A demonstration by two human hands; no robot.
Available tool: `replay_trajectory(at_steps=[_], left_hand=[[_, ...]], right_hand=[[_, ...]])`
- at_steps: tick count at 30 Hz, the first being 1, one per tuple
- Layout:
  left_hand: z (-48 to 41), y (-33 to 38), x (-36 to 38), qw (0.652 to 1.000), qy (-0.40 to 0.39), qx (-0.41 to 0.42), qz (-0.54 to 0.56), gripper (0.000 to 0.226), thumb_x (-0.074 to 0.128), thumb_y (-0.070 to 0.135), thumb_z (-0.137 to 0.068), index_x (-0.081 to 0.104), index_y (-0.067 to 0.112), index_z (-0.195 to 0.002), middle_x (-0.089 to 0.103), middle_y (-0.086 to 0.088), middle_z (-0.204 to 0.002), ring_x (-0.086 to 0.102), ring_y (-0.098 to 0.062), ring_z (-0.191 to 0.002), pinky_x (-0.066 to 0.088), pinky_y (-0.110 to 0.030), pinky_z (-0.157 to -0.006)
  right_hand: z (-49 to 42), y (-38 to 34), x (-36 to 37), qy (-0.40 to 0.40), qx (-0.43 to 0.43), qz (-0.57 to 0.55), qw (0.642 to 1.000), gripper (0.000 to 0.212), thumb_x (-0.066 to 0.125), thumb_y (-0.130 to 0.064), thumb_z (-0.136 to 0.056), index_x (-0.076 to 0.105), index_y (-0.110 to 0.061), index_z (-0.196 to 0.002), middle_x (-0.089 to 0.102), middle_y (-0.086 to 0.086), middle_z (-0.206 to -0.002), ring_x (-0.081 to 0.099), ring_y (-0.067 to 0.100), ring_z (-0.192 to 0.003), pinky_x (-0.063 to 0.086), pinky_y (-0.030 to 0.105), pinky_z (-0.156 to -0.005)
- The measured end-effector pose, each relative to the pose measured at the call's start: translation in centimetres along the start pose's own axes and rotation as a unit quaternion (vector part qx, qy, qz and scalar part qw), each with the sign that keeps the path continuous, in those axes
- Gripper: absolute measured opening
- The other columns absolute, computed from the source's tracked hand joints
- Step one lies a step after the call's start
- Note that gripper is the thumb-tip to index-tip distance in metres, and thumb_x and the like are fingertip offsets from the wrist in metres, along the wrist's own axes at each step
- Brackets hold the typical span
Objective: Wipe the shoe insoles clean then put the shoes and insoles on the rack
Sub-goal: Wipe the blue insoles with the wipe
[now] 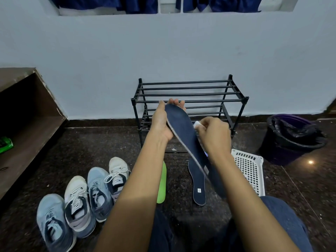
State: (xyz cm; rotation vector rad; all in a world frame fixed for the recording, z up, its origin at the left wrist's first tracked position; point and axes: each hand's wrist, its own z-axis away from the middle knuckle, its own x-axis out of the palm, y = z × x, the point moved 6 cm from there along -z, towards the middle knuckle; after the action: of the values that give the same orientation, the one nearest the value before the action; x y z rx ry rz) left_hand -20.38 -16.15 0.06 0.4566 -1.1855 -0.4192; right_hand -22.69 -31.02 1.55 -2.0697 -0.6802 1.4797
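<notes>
A navy insole (183, 130) is held tilted in the air, its toe end in the left grip (161, 122), whose fingers curl round it from behind. The right grip (214, 135) pinches a small white wipe (196, 124) at the insole's right edge. Just beyond both grips a black rack (189, 94) stands against a pale blue wall (163, 48). Below the right grip a second navy insole (197, 182) lies on the dark speckled floor (91, 142). A green insole (162, 184) lies under the left forearm. Four sneakers (85, 197) line up left of it. A white basket (251, 168) and a lined bin (291, 139) sit right of the right grip.
</notes>
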Motion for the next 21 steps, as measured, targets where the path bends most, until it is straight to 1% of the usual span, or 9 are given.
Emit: replay_trajectory(at_steps=[2, 3, 4, 6, 9, 13, 17, 19, 21], left_hand=[[-0.2, 0.8, 0.1, 1.0, -0.018, -0.002, 0.008, 0.048, 0.029, 0.04, -0.106, 0.057, 0.013, -0.078, 0.065, 0.001, -0.067, 0.067, -0.015, -0.081, 0.049, -0.031, -0.089], [-0.3, 1.0, 0.2, 1.0, -0.026, -0.003, 0.01, 0.048, 0.029, 0.04, -0.106, 0.058, 0.012, -0.078, 0.066, 0.0, -0.068, 0.068, -0.015, -0.079, 0.05, -0.032, -0.087], [-0.5, 1.2, 0.2, 0.999, -0.031, -0.005, 0.01, 0.048, 0.029, 0.039, -0.106, 0.058, 0.012, -0.079, 0.067, 0.0, -0.069, 0.069, -0.015, -0.077, 0.05, -0.032, -0.085], [-0.8, 1.2, 0.2, 0.999, -0.04, -0.011, 0.021, 0.048, 0.03, 0.039, -0.106, 0.058, 0.011, -0.079, 0.066, -0.001, -0.07, 0.07, -0.017, -0.076, 0.049, -0.033, -0.088], [-1.6, 1.4, 0.4, 0.997, -0.06, -0.017, 0.034, 0.047, 0.032, 0.039, -0.105, 0.058, 0.009, -0.079, 0.064, -0.003, -0.071, 0.071, -0.019, -0.077, 0.049, -0.035, -0.09], [-3.5, 1.6, -0.3, 0.998, -0.065, -0.024, 0.004, 0.043, 0.035, 0.038, -0.105, 0.06, 0.009, -0.085, 0.068, -0.005, -0.078, 0.066, -0.019, -0.088, 0.049, -0.034, -0.089], [-6.0, 1.3, -3.3, 0.994, -0.025, -0.029, -0.101, 0.05, 0.033, 0.05, -0.102, 0.059, 0.009, -0.11, 0.067, -0.01, -0.108, 0.061, -0.022, -0.101, 0.05, -0.036, -0.083], [-7.5, 1.0, -5.8, 0.985, 0.015, -0.022, -0.173, 0.056, 0.029, 0.051, -0.103, 0.054, 0.008, -0.128, 0.06, -0.011, -0.129, 0.056, -0.024, -0.118, 0.046, -0.038, -0.098], [-9.0, 0.7, -8.5, 0.976, 0.062, -0.019, -0.208, 0.054, 0.026, 0.046, -0.105, 0.05, 0.008, -0.135, 0.052, -0.009, -0.141, 0.044, -0.023, -0.134, 0.033, -0.036, -0.113]], right_hand=[[-0.6, 0.6, -1.3, 0.001, 0.007, -0.022, 1.0, 0.017, 0.064, -0.035, -0.086, 0.07, -0.02, -0.088, 0.07, 0.005, -0.084, 0.064, 0.028, -0.086, 0.049, 0.034, -0.077], [-1.0, 0.7, -1.6, -0.013, 0.004, -0.077, 0.997, 0.017, 0.067, -0.034, -0.085, 0.071, -0.018, -0.083, 0.07, 0.002, -0.079, 0.065, 0.023, -0.082, 0.048, 0.032, -0.076], [-1.4, 0.8, -1.6, -0.046, 0.007, -0.155, 0.987, 0.014, 0.069, -0.029, -0.085, 0.071, -0.016, -0.08, 0.07, 0.0, -0.077, 0.065, 0.018, -0.079, 0.048, 0.029, -0.075], [-1.6, 0.4, -0.4, -0.162, 0.03, -0.299, 0.94, 0.006, 0.069, -0.017, -0.086, 0.07, -0.014, -0.081, 0.069, -0.003, -0.077, 0.061, 0.012, -0.074, 0.045, 0.026, -0.071], [-0.9, 0.0, 2.4, -0.288, 0.057, -0.346, 0.891, 0.008, 0.065, -0.01, -0.088, 0.067, -0.014, -0.081, 0.065, 0.001, -0.076, 0.056, 0.013, -0.072, 0.044, 0.027, -0.068], [-1.6, 0.9, 5.1, -0.253, 0.075, -0.348, 0.9, 0.011, 0.065, -0.009, -0.088, 0.067, -0.011, -0.078, 0.066, 0.002, -0.07, 0.058, 0.015, -0.065, 0.045, 0.029, -0.062], [-2.7, 3.8, 8.7, -0.196, 0.122, -0.323, 0.918, 0.016, 0.071, -0.02, -0.084, 0.068, -0.014, -0.07, 0.065, -0.006, -0.06, 0.053, 0.005, -0.052, 0.04, 0.022, -0.054], [-3.0, 5.7, 10.6, -0.162, 0.156, -0.297, 0.928, 0.02, 0.073, -0.022, -0.081, 0.067, -0.015, -0.064, 0.063, -0.008, -0.057, 0.05, 0.005, -0.051, 0.038, 0.022, -0.052], [-3.2, 7.5, 12.5, -0.13, 0.187, -0.258, 0.939, 0.021, 0.072, -0.025, -0.081, 0.067, -0.014, -0.064, 0.064, -0.006, -0.061, 0.052, 0.006, -0.056, 0.04, 0.023, -0.056]])
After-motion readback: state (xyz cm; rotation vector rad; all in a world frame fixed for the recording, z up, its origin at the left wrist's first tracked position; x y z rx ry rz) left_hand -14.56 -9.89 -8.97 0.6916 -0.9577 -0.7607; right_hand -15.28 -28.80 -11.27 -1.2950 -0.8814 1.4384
